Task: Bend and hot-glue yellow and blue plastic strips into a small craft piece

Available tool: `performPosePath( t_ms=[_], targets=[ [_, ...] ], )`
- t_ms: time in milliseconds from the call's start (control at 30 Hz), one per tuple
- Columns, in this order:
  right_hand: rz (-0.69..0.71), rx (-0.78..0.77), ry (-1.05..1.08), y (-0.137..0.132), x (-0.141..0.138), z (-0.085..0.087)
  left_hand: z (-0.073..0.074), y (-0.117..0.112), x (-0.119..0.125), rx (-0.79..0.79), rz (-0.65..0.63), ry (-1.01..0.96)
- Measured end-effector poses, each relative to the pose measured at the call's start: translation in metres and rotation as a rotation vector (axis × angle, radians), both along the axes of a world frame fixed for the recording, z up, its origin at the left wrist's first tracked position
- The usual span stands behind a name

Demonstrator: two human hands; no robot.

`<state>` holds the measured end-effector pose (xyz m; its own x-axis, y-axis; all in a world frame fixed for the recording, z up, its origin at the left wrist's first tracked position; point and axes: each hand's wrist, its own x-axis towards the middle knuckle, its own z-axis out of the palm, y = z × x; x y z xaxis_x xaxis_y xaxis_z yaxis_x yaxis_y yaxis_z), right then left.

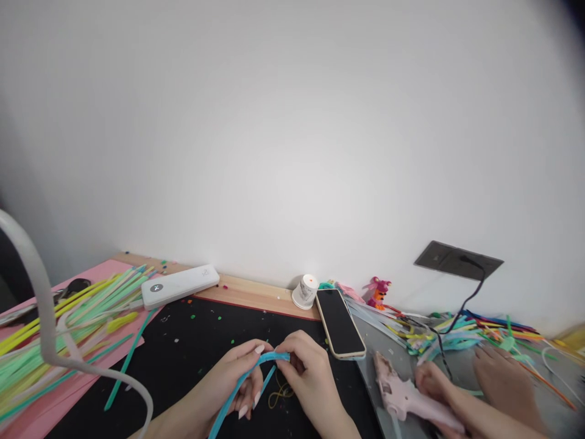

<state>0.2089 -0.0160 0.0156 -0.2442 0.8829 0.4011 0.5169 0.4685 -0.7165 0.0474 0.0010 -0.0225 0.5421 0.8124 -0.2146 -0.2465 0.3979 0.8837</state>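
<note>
Both of my hands meet low in the middle of the view, over a black mat [183,360]. Blue pipe cleaners [242,384], bent over at the top, run between them. My left hand [242,372] pinches the strands with thumb and index finger, its other fingers curled beneath. At the bent end, my right hand [308,369] closes thumb and fingertips on the same strands. A thin tan loop of cord [280,396] lies on the mat just below my right hand.
A phone [340,323] and paper cup [304,292] sit behind my right hand. At right, a co-worker's hands are by a pink glue gun [404,396]; a black cable [470,299] hangs there. Left are a white power bank [180,285], pipe cleaners [91,317] and a white curved stand [43,305].
</note>
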Motion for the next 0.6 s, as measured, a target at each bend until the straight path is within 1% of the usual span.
performPosePath(
  t_ms=[167,367,467,533,600],
  targets=[
    [0.007,0.013,-0.013,-0.0018,-0.0009,-0.0002,0.0011,-0.0013,-0.0008,-0.009,-0.013,-0.02],
    [0.025,0.018,-0.015,-0.0028,-0.0012,0.0,-0.0038,0.0003,-0.0015,-0.008,0.002,0.004],
    [0.022,0.018,-0.021,-0.0017,-0.0003,0.0009,-0.0037,0.0016,-0.002,0.01,0.004,0.026],
    [0.019,0.024,-0.02,-0.0004,0.0006,0.0019,-0.0007,0.0014,-0.0028,0.053,0.046,0.089],
    [0.011,0.026,-0.024,0.0008,0.0014,0.0029,0.0043,0.0004,-0.0042,0.143,0.126,0.19]
  ],
)
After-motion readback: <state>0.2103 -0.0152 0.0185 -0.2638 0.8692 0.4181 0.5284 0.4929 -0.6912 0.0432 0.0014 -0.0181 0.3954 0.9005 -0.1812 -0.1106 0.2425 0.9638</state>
